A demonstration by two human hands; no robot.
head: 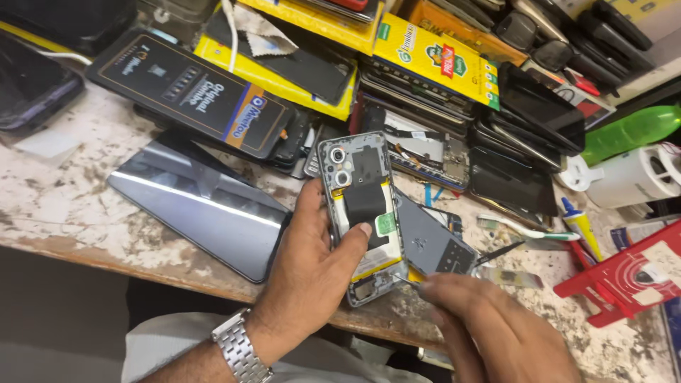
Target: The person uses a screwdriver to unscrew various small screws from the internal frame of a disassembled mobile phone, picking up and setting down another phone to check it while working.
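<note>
Hands work at the near edge of the worn tabletop (64, 206). The left hand (308, 273), a metal watch (241, 349) on its wrist, has its grip closed around an opened phone (362, 213), thumb pressed on the battery, holding it tilted above the edge. The right hand (496, 330) pinches a thin metal tool (406, 281) at the phone's lower corner. Beyond lie a dark back panel (202, 206), a toothbrush (525, 228), and stacked phones and yellow boxes (433, 53).
</note>
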